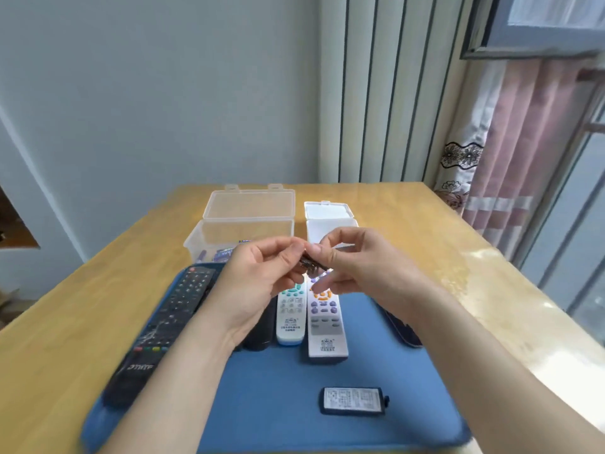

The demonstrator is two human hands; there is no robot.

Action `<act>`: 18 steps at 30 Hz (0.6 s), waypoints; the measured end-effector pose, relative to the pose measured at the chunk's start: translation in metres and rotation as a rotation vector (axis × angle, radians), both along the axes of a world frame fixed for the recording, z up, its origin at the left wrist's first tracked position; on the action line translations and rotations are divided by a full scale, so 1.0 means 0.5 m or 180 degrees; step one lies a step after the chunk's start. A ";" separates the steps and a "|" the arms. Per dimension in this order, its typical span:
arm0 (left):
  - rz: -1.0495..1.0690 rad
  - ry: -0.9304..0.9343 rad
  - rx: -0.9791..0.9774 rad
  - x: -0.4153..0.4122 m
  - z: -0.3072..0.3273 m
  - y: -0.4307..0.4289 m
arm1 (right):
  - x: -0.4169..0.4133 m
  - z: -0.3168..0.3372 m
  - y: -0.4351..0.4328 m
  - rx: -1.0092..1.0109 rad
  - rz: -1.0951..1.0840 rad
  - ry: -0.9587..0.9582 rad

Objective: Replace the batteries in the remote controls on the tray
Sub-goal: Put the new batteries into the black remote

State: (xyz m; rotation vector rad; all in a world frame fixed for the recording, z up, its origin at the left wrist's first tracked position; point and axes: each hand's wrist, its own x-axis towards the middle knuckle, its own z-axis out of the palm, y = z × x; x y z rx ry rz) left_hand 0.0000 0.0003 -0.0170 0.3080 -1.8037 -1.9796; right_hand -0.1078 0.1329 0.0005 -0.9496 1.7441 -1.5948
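My left hand (258, 283) and my right hand (357, 267) meet above the blue tray (278, 404), and both pinch a small dark battery (311, 265) between fingertips. On the tray lie a long black remote (163, 326) at the left, a dark remote (260, 335) partly under my left hand, a white remote with green buttons (289, 319), a white remote with purple and orange buttons (325, 326), and a dark remote (402, 329) half hidden by my right forearm. A loose battery cover (353, 400) lies near the tray's front.
A clear open box (245, 224) holding several batteries stands behind the tray, with an open white box (330, 224) to its right. All rest on a wooden table (458, 273). A curtain and window are at the right.
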 end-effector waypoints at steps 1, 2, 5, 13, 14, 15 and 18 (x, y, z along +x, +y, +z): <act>0.0053 0.0022 0.0055 -0.002 -0.005 0.004 | -0.010 -0.003 0.005 0.0257 -0.0298 0.0525; 0.0080 0.0011 0.0145 -0.004 -0.010 0.011 | -0.022 -0.007 0.021 0.0611 -0.0708 0.1162; 0.0151 -0.0032 0.0839 0.001 -0.014 0.012 | -0.053 -0.032 0.071 0.2132 -0.1363 0.2685; 0.0209 -0.0287 0.1681 0.001 -0.024 0.020 | -0.034 -0.073 0.076 0.3141 -0.1238 0.3097; 0.0190 -0.0288 0.1545 0.003 -0.023 0.024 | -0.035 -0.072 0.075 0.3111 -0.1281 0.2987; 0.0157 -0.0280 0.1425 0.004 -0.023 0.030 | -0.037 -0.073 0.080 0.3083 -0.1330 0.2807; 0.0104 -0.0179 0.1257 0.006 -0.025 0.034 | -0.041 -0.065 0.087 0.2839 -0.1392 0.2243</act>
